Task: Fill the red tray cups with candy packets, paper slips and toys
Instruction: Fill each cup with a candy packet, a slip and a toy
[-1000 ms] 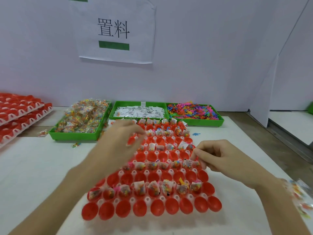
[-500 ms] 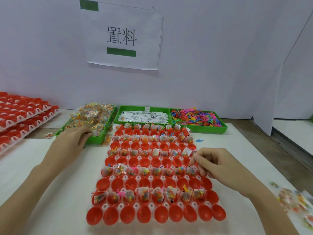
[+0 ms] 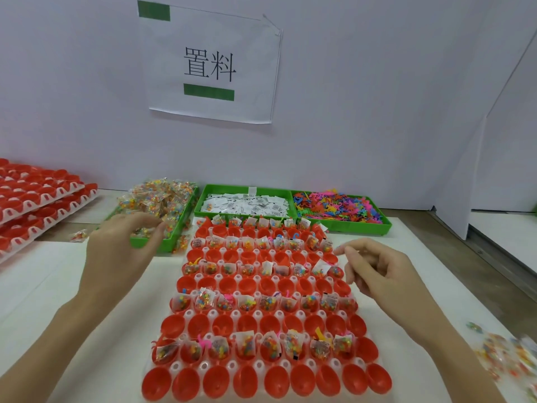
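While the left hand (image 3: 122, 245) reaches over the near edge of the green bin (image 3: 151, 244) heaped with candy packets (image 3: 157, 199), its fingers are spread and loosely bent above the packets; whether its grip has closed on one I cannot tell. The right hand (image 3: 374, 271) hovers over the right edge of the red tray (image 3: 261, 385), by the fourth row from the back, fingers curled with the tips drawn toward the thumb; nothing can be made out between them, so its grip cannot be judged either. On the white table (image 3: 37, 289) the tray lies in the middle, its cups in rows that alternate between filled and bare red. Filled cups hold candy packets, some with paper slips and bright toys sticking out. Behind the tray stand two more green bins, one with paper slips (image 3: 247, 203), one with coloured toys (image 3: 337, 205). More red trays (image 3: 37, 196) are stacked at far left. Loose packets (image 3: 511, 359) lie blurred on the table at lower right. A paper sign (image 3: 212, 65) hangs on the wall.
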Motion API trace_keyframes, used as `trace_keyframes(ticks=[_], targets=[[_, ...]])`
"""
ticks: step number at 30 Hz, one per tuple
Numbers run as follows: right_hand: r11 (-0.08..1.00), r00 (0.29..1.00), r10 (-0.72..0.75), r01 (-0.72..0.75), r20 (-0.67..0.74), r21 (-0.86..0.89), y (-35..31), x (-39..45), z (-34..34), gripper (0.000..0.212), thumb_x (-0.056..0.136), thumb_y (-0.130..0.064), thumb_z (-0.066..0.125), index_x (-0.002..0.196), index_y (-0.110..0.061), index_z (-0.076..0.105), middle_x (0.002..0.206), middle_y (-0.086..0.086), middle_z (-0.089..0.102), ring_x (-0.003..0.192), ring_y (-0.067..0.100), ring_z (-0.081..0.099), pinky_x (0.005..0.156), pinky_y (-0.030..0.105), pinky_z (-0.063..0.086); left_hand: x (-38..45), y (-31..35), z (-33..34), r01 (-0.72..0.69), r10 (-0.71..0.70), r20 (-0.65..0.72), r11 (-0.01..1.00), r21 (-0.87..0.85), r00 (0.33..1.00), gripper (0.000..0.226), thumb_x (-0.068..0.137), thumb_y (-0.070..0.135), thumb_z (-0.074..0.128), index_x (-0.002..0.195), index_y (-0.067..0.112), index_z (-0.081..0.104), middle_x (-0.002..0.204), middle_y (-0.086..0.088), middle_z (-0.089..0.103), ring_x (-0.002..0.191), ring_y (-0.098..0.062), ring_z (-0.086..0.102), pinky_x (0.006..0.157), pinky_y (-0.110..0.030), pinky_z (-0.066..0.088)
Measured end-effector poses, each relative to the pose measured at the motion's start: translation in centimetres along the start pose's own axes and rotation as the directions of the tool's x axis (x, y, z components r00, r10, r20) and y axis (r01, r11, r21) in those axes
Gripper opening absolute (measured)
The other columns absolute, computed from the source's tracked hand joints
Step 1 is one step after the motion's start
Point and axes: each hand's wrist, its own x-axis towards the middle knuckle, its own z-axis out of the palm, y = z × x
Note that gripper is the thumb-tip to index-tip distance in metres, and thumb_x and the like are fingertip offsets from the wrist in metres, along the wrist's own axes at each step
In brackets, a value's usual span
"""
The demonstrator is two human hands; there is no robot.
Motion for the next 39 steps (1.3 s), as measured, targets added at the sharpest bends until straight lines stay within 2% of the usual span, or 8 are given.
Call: trace_keyframes(ticks=[2, 4, 8, 11, 21, 26, 32, 39], targets=[[0.997, 0.998, -0.045, 0.042, -0.039, -0.071, -0.3, 0.7, 1.0, 0.018, 0.103, -0.019, 0.057, 0.102, -0.026, 0.074, 0.073, -0.001, 0.069, 0.064, 0.006, 0.061, 0.059, 0.015, 0.047, -0.3, 1.1, 0.1, 0.088, -0.079, 0.062, 0.983, -0.163, 0.995, 0.009, 0.086, 0.007, 0.079, 0.088, 0.014, 0.074, 0.081, 0.008, 0.074, 0.079, -0.002, 0.068, 0.078, -0.003, 0.044], [0.983, 0.997, -0.074, 0.07, -0.014, -0.17, -0.8, 2.0, 2.2, 0.018, 0.101, -0.019, 0.058, 0.102, -0.029, 0.072, 0.081, -0.01, 0.072, 0.079, 0.005, 0.067, 0.068, 0.017, 0.053, -0.7, 1.7, 0.3, 0.139, -0.107, 0.138, 0.96, -0.242, 0.985, 0.015, 0.084, 0.005, 0.08, 0.084, 0.018, 0.072, 0.075, 0.01, 0.072, 0.077, -0.001, 0.067, 0.074, -0.001, 0.045], [0.912, 0.991, -0.109, 0.131, 0.077, -0.388, -1.4, 7.5, 4.4, 0.017, 0.1, -0.019, 0.06, 0.106, -0.027, 0.074, 0.09, -0.017, 0.072, 0.081, -0.002, 0.065, 0.074, 0.013, 0.049, -0.8, 2.2, 0.8, 0.153, -0.088, 0.201, 0.929, -0.337, 0.976, 0.02, 0.084, 0.006, 0.081, 0.081, 0.022, 0.07, 0.082, 0.01, 0.072, 0.074, -0.006, 0.069, 0.073, -0.009, 0.051], [0.832, 0.981, -0.118, 0.181, 0.152, -0.524, -1.4, 13.1, 6.1, 0.02, 0.102, -0.018, 0.06, 0.115, -0.016, 0.074, 0.106, -0.004, 0.075, 0.087, 0.002, 0.062, 0.074, 0.006, 0.04, -1.0, 2.2, 1.4, 0.223, -0.119, 0.253, 0.873, -0.433, 0.96, 0.011, 0.086, 0.011, 0.08, 0.084, 0.02, 0.073, 0.081, 0.003, 0.074, 0.075, -0.013, 0.072, 0.077, -0.027, 0.058], [0.565, 0.924, 0.177, 0.188, 0.34, -0.804, 1.2, 23.4, 10.0, 0.024, 0.091, -0.027, 0.076, 0.102, -0.006, 0.08, 0.109, 0.008, 0.077, 0.097, 0.021, 0.071, 0.08, 0.029, 0.051, -1.6, 1.7, 2.0, 0.237, -0.115, 0.264, 0.835, -0.496, 0.958, 0.004, 0.087, 0.017, 0.077, 0.087, 0.016, 0.073, 0.083, 0.001, 0.073, 0.077, -0.017, 0.07, 0.078, -0.034, 0.057], [0.509, 0.922, 0.165, 0.223, 0.349, -0.831, 1.5, 24.4, 11.0, 0.01, 0.087, -0.003, 0.073, 0.095, -0.004, 0.08, 0.1, 0.009, 0.077, 0.087, 0.018, 0.068, 0.072, 0.027, 0.048, -1.2, 1.6, 1.6, 0.227, -0.118, 0.245, 0.845, -0.484, 0.962, 0.007, 0.089, 0.014, 0.077, 0.086, 0.018, 0.073, 0.083, 0.001, 0.074, 0.078, -0.017, 0.071, 0.078, -0.033, 0.058], [0.536, 0.929, 0.164, 0.199, 0.333, -0.82, 1.8, 24.1, 10.8, 0.024, 0.093, -0.021, 0.073, 0.099, 0.002, 0.078, 0.104, 0.011, 0.077, 0.096, 0.026, 0.072, 0.086, 0.037, 0.058, -1.3, 1.8, 1.4, 0.239, -0.129, 0.253, 0.847, -0.475, 0.959, 0.006, 0.09, 0.015, 0.077, 0.086, 0.018, 0.074, 0.082, 0.001, 0.074, 0.078, -0.016, 0.071, 0.078, -0.033, 0.058], [0.591, 0.943, 0.135, 0.169, 0.303, -0.789, 1.8, 23.6, 11.3, 0.011, 0.09, -0.001, 0.071, 0.097, -0.001, 0.079, 0.104, 0.011, 0.076, 0.095, 0.021, 0.071, 0.074, 0.025, 0.05, -1.5, 1.8, 1.5, 0.24, -0.127, 0.265, 0.857, -0.457, 0.956, 0.006, 0.088, 0.019, 0.079, 0.084, 0.021, 0.074, 0.082, 0.002, 0.073, 0.077, -0.016, 0.07, 0.076, -0.026, 0.057]])
